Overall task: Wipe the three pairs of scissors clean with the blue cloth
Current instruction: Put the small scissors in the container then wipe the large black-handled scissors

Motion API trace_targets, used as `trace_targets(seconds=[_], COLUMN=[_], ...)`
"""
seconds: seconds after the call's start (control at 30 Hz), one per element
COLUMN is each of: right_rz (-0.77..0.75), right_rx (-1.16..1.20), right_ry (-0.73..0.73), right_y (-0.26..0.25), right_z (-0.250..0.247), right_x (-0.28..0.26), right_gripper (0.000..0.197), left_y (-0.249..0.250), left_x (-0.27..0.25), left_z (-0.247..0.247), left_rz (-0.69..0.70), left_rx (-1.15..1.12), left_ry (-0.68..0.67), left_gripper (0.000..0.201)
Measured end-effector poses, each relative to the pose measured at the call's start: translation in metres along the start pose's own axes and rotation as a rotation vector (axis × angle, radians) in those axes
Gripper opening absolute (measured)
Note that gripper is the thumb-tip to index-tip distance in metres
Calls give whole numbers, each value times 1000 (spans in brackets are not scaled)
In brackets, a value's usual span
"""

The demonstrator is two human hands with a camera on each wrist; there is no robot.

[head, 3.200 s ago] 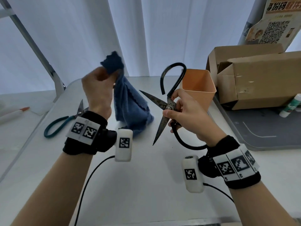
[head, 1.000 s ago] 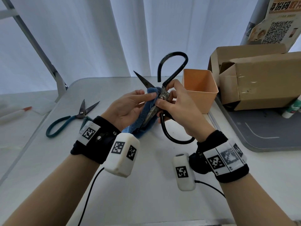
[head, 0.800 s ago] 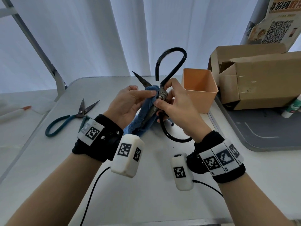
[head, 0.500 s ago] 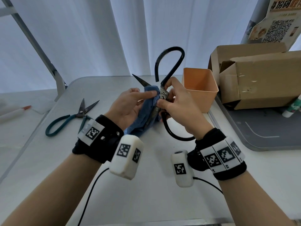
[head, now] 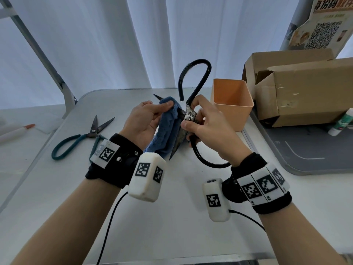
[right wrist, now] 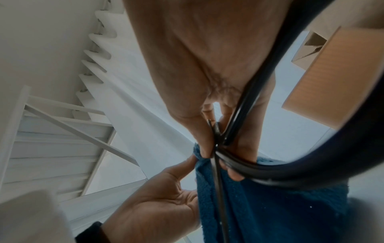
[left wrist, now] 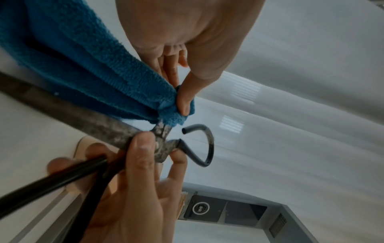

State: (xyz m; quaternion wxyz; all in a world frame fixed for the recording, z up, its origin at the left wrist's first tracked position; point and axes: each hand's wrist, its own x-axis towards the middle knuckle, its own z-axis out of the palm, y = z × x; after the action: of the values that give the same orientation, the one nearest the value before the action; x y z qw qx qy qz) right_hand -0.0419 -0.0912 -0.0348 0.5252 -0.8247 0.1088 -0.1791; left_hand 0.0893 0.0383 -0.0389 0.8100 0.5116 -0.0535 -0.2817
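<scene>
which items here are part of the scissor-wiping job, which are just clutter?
Job:
- blue cloth, pinched by left hand
- black scissors, in right hand grip
- teal scissors, lying on table

Clutter:
- orange cup
- cardboard box
- white bottle
- QR poster

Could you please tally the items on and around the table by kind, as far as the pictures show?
Scissors: 2, black-handled scissors and teal-handled scissors
Blue cloth: 1
Orange cup: 1
Cardboard box: 1
Glue bottle: 1
Total: 6
</scene>
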Motion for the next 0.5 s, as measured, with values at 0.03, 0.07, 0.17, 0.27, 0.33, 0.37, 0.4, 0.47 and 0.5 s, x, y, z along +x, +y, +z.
trace_targets(seconds=[0.03,0.07,0.17,0.27,0.33,0.37,0.4,0.47,0.5], right_rz=[1,1,21,55,65,69,76,89,96], right_rx=[-1,-7,6,61,82,95,102,110,122], right_ry=[-1,-4,-14,-19,-27,-33,-39,-40,-34], right_y=[0,1,2,1,2,3,4,6,7], right_z=[0,-1,-1,-2,-3,-5,-8,-14,-16], right_x=[0,0,-2,-4,-6,-7,-8,-10,-10], right_gripper=[28,28,29,28,28,27,27,27,27], left_y=[2,4,11,12,18,23,30,41,43], left_x=[2,4,13,14,19,21,23,24,24], left_z=[-1,-3,-12,-19,-25,-30,-36,-47,-51], left_rz=[13,29,71,87,99,103,108,126,133], left_rx=[-5,-6,-14,-8,-16,-21,-15,32,68], left_ry=[8,19,45,58,63,63,69,114,135], left_gripper=[43,42,41,39,35,34,36,33,27])
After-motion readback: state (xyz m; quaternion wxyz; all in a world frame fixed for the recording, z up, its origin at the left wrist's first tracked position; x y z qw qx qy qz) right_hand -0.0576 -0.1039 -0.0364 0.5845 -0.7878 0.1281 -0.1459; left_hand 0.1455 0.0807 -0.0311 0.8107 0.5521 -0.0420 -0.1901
